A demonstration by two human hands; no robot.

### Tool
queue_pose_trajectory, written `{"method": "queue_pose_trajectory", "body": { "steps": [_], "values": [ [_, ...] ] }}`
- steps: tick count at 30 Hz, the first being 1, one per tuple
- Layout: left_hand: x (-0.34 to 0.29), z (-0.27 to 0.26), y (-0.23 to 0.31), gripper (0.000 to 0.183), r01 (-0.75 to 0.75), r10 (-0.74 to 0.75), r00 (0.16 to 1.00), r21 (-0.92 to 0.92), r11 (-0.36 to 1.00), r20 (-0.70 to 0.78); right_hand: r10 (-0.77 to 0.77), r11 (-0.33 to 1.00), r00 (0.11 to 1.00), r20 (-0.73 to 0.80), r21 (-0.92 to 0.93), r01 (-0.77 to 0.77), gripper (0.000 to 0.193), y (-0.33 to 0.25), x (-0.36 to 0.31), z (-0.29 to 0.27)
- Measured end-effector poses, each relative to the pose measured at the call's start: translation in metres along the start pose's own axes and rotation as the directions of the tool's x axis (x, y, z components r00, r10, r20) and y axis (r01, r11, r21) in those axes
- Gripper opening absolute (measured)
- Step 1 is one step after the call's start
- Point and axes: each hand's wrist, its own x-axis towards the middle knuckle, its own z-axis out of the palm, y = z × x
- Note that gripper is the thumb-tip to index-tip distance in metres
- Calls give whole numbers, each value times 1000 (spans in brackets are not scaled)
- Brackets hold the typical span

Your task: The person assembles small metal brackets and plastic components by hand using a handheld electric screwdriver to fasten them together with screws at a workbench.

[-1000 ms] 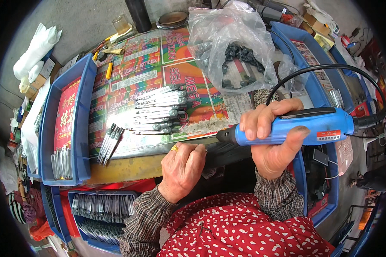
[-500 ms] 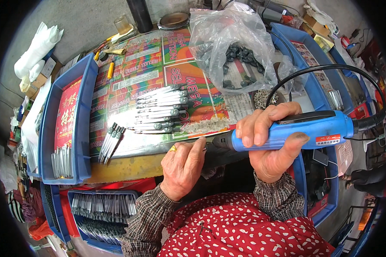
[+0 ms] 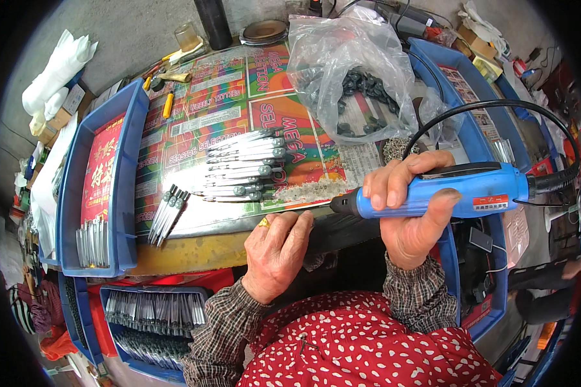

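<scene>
My right hand (image 3: pixel 410 213) is wrapped round a blue electric screwdriver (image 3: pixel 458 184), which lies nearly level with its black nose (image 3: pixel 345 204) pointing left. A short gap parts the nose from my left hand (image 3: pixel 277 251). That hand is closed, thumb and fingers pressed together, at the table's near edge; what they hold, if anything, I cannot make out. Beyond it, a stack of slim metal rods with dark ends (image 3: pixel 242 168) lies on the table, and a smaller bundle of rods with black tips (image 3: pixel 168 216) lies to the left.
A clear plastic bag (image 3: pixel 342 71) with black parts stands at the back, beside a bowl of small screws (image 3: pixel 394 149). Blue trays flank the table (image 3: pixel 181 255); the left tray (image 3: pixel 132 122) holds rods. A lower tray (image 3: pixel 155 361) holds many more. A black cable (image 3: pixel 497 103) arches from the screwdriver.
The screwdriver has drawn back to the right from my left fingertips, its nose rising slightly. My left hand has barely moved. At the far right, another person's legs have shifted.
</scene>
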Motion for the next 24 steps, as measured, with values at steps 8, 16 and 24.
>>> {"method": "queue_pose_trajectory", "body": {
  "steps": [8,16,24],
  "values": [
    [-1,-1,-1,29,-23,23,1000,-6,1000,-18,-73,993,997,0,91,72,39,24,3,-1],
    [-2,-1,-1,30,-21,20,1000,-14,1000,-21,-72,994,997,7,83,72,39,33,4,-2],
    [-1,-1,-1,31,-7,7,1000,21,1000,8,-41,992,999,-13,115,43,44,18,1,0]
  ]
}}
